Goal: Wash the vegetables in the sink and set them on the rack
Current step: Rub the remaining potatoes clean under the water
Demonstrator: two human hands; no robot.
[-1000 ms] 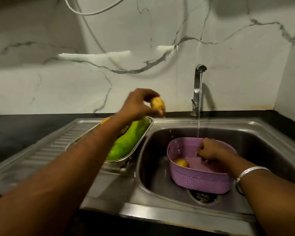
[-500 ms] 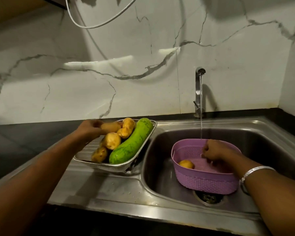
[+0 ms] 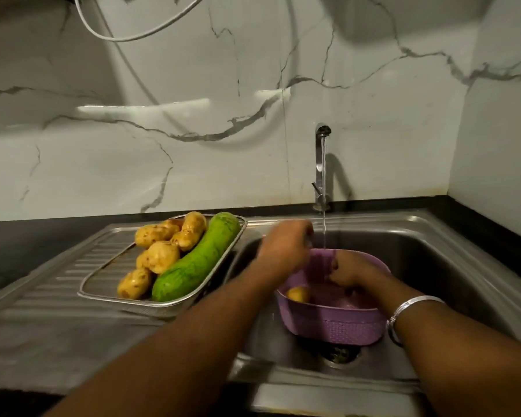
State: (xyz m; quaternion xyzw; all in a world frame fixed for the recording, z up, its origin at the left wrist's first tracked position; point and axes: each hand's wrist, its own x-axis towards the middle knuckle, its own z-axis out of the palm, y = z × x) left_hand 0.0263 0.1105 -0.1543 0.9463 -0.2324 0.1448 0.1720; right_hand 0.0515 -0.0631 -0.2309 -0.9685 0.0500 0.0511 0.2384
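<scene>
A steel mesh rack (image 3: 103,288) sits on the sink's drainboard. It holds several yellow potatoes (image 3: 163,256) and a long green gourd (image 3: 197,261). In the sink basin (image 3: 433,266) stands a purple plastic basket (image 3: 331,326) under the running tap (image 3: 321,164). One potato (image 3: 297,294) lies in its left side. My left hand (image 3: 283,249) is blurred above the basket's left rim, its fingers hidden behind its back. My right hand (image 3: 354,270) is inside the basket with curled fingers on the far wall, beside the water stream.
The drain (image 3: 340,353) shows just in front of the basket. A dark counter (image 3: 27,245) runs behind and left of the ribbed drainboard (image 3: 57,284). A marble wall rises behind, with a white cable (image 3: 127,34) hanging at the top.
My left hand put a potato on the rack, let go and swung right to the basket. My right hand stayed in the basket.
</scene>
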